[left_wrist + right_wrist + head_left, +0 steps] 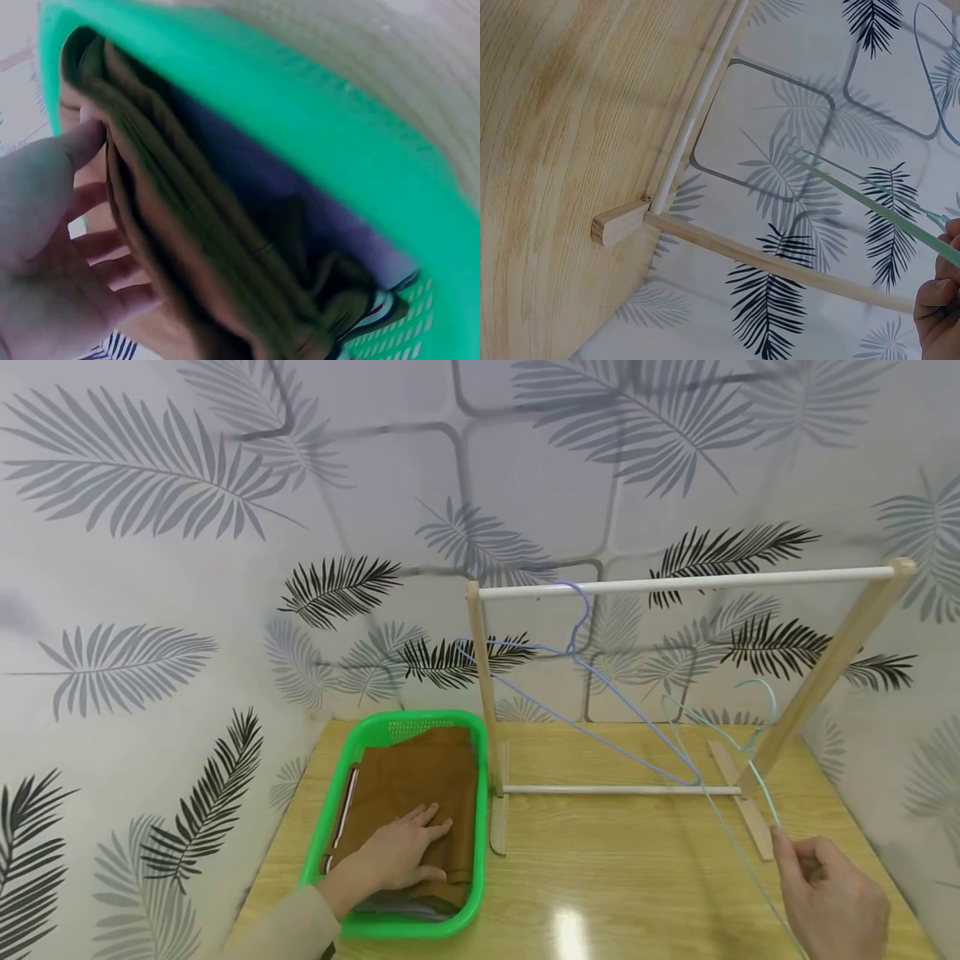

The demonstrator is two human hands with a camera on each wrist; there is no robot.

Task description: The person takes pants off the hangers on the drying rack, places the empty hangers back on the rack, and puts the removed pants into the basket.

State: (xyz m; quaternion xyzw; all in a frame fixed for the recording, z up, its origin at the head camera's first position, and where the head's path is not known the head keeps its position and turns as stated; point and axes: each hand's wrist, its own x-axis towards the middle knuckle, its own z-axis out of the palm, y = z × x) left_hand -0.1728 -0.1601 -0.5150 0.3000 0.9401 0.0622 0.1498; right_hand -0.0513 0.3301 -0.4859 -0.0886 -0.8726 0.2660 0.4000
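A green plastic basket holds folded brown clothing. My left hand rests on this clothing with fingers spread. In the left wrist view, the left thumb lies at the folded edge of the brown cloth. A mint-green hanger is held tilted by my right hand, thumb and fingers pinching one of its arms. The hanger's hook points up near the right post of the rack. The right wrist view catches only part of the right hand, at its edge.
A small wooden rack with a white top rail stands right of the basket. One blue hanger hangs from the rail, tilted. The wood-grain table meets leaf-patterned walls behind and at the sides.
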